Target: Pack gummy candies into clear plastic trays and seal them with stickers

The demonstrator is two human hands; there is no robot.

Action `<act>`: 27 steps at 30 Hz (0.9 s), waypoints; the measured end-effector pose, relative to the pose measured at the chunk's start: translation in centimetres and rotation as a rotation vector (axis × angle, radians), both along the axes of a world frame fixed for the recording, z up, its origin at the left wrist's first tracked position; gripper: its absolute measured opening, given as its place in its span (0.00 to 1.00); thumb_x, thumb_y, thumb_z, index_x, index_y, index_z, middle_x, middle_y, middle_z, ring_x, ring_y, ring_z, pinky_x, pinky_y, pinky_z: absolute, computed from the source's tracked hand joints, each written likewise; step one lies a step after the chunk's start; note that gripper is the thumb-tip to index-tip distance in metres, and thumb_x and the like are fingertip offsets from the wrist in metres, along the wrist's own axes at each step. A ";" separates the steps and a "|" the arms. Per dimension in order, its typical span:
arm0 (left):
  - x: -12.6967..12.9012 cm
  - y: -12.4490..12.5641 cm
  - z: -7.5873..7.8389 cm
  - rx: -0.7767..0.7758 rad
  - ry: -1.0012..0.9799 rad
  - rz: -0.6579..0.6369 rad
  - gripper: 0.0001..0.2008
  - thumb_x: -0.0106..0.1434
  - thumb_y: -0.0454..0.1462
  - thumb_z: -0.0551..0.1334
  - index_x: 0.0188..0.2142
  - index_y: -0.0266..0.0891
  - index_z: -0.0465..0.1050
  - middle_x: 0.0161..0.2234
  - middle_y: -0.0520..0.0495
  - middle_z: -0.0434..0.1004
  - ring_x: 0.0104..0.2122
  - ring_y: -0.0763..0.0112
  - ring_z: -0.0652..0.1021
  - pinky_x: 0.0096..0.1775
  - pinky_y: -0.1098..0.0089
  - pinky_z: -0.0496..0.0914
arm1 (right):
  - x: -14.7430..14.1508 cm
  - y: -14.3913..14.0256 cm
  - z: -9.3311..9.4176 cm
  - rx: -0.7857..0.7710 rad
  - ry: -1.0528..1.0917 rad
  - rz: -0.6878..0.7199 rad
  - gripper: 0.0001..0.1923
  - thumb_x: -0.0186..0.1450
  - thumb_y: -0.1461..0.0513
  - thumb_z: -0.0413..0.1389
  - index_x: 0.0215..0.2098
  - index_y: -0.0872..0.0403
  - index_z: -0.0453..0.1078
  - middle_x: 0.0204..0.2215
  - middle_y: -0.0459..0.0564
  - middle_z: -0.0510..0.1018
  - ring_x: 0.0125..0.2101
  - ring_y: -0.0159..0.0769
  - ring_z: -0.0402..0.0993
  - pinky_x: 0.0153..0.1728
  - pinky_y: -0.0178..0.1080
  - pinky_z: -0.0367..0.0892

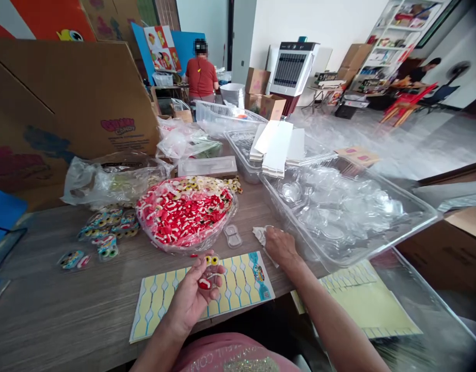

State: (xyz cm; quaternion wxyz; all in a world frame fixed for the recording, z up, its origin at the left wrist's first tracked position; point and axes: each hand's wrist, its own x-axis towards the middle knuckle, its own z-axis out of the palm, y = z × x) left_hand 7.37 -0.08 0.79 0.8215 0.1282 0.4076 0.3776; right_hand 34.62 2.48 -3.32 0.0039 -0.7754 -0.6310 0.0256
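My left hand [194, 293] holds a small clear plastic case [213, 273] over the sticker sheet [156, 302]. In the case sit yellow eyeball gummies [212, 261] and a red-and-white gummy [204, 283]. Farther right, my right hand [280, 247] rests on the table with its fingers closed on a crumpled white tissue [260, 235]. Just left of that hand lies an empty clear case [232, 236]. Behind my left hand stands a plastic-lined tub [166, 247] heaped with red-and-white gummies [184, 212] and pale eyeball gummies.
Several filled, labelled cases [106, 247] lie at the left. A large clear bin [323, 258] of empty plastic cases stands at the right, near more sticker sheets [377, 305]. White card strips [279, 150] lie across another bin. A cardboard box [75, 93] stands back left; a person in red [201, 77] sits beyond.
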 end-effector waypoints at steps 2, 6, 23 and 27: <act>-0.3 0.1 0.1 -0.007 0.018 0.027 0.16 0.68 0.34 0.59 0.54 0.40 0.66 0.33 0.39 0.80 0.24 0.67 0.78 0.20 0.76 0.65 | -0.2 0.6 0.2 -0.001 0.005 -0.004 0.15 0.73 0.64 0.43 0.42 0.58 0.72 0.38 0.62 0.80 0.37 0.46 0.80 0.34 0.41 0.70; -0.8 0.2 0.3 -0.006 0.058 0.053 0.14 0.68 0.32 0.57 0.53 0.41 0.65 0.33 0.39 0.79 0.24 0.68 0.78 0.20 0.76 0.65 | -1.6 1.4 1.2 0.026 0.008 -0.002 0.14 0.73 0.58 0.48 0.51 0.54 0.70 0.45 0.57 0.79 0.39 0.40 0.79 0.33 0.36 0.69; -1.9 0.1 -0.3 0.049 -0.040 0.011 0.23 0.65 0.37 0.64 0.57 0.40 0.61 0.35 0.39 0.80 0.27 0.67 0.77 0.22 0.75 0.66 | 12.4 8.6 14.5 -0.122 0.058 0.164 0.44 0.49 0.60 0.70 0.63 0.52 0.65 0.55 0.60 0.73 0.53 0.53 0.69 0.49 0.47 0.67; -2.3 -0.2 -0.3 0.074 -0.055 0.012 0.25 0.62 0.38 0.67 0.56 0.40 0.62 0.34 0.42 0.79 0.26 0.68 0.77 0.21 0.75 0.64 | 13.5 10.7 11.9 -0.108 0.230 0.206 0.34 0.41 0.64 0.70 0.48 0.54 0.76 0.41 0.54 0.79 0.41 0.47 0.74 0.41 0.43 0.68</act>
